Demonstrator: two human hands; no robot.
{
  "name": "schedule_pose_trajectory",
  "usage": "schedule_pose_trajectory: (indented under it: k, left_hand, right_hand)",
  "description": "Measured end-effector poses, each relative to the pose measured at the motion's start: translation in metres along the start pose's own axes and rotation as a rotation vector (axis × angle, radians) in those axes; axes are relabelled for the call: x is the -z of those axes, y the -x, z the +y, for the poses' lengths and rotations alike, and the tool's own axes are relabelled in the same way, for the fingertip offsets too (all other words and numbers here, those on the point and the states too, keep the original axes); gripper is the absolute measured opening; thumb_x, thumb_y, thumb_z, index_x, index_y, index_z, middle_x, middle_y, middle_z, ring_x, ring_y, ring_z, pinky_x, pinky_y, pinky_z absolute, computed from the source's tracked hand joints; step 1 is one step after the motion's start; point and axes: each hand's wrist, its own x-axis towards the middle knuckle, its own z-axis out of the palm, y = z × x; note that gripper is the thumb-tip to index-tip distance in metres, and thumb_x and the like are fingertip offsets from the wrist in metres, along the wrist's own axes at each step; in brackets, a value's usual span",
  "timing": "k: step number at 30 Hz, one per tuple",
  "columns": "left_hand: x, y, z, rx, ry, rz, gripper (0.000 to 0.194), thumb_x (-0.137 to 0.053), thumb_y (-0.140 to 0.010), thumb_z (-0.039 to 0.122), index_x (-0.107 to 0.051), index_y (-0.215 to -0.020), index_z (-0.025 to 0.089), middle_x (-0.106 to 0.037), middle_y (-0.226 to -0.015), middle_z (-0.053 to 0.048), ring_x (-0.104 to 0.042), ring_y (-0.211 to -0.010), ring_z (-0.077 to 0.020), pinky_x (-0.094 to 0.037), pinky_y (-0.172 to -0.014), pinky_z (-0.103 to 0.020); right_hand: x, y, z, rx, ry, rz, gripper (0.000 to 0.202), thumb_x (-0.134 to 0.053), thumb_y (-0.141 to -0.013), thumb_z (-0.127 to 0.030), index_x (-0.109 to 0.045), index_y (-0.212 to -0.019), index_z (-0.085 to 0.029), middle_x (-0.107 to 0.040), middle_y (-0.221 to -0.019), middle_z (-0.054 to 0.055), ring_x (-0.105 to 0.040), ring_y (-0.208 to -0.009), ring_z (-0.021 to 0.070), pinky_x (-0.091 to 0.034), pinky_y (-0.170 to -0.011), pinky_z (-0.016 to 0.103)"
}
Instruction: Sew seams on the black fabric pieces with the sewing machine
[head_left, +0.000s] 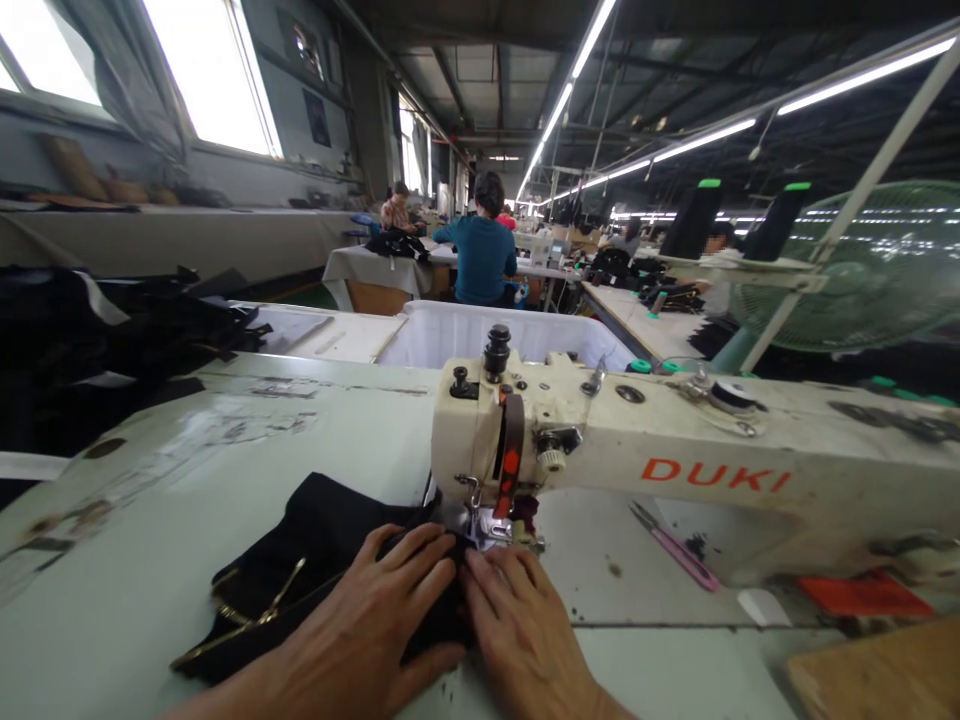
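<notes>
A black fabric piece (322,530) with a gold-toned zipper (281,592) lies on the pale table, its far edge under the presser foot of a sewing machine (600,430). On top of this fabric my left hand (382,610) rests flat, fingers stretched toward the needle area and thumb apart. Beside it, my right hand (521,620) lies with extended fingertips on the fabric's right edge, just in front of the presser foot (495,530). The fabric directly beneath both hands is hidden, and so is the needle tip.
Pink-handled thread snips (679,550) lie under the machine arm, near a red-orange item (862,593). Behind the machine stands a white plastic bin (450,330). Dark fabric is piled at left (97,350). A green fan (885,270) and thread cones (690,225) stand right. A person (484,250) sits ahead.
</notes>
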Motion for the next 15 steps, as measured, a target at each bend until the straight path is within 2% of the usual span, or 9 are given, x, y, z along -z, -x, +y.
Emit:
schedule_pose_trajectory:
  k: [6,11,15]
  left_hand:
    - [0.009,-0.014,-0.011,-0.027,0.11,-0.042,0.05,-0.062,-0.085,0.037,-0.048,-0.131,0.027,-0.054,-0.138,-0.004,-0.047,-0.127,-0.0283,-0.028,-0.108,-0.052]
    - [0.014,-0.027,-0.022,-0.023,0.195,-0.034,0.041,-0.063,-0.084,0.045,-0.056,-0.121,0.028,-0.059,-0.13,-0.002,-0.05,-0.123,-0.0266,-0.027,-0.108,-0.049]
    - [0.017,-0.028,-0.026,-0.055,0.214,-0.064,0.042,-0.06,-0.086,0.049,-0.055,-0.123,0.03,-0.057,-0.133,-0.002,-0.046,-0.127,-0.0273,-0.023,-0.11,-0.051]
  right_hand:
    - [-0.009,-0.002,0.001,-0.03,0.032,0.01,0.027,-0.044,-0.092,-0.008,-0.067,-0.107,-0.007,-0.068,-0.113,0.011,-0.056,-0.101,0.0245,-0.041,-0.092,0.037]
    - [-0.013,-0.002,0.002,-0.083,0.044,0.013,0.029,-0.044,-0.095,-0.013,-0.065,-0.114,-0.009,-0.068,-0.115,0.009,-0.056,-0.104,0.0263,-0.04,-0.092,0.039]
    - [-0.009,-0.003,0.002,-0.101,0.042,0.019,0.031,-0.04,-0.098,-0.017,-0.066,-0.113,-0.01,-0.069,-0.112,0.008,-0.058,-0.1,0.0261,-0.04,-0.091,0.039]
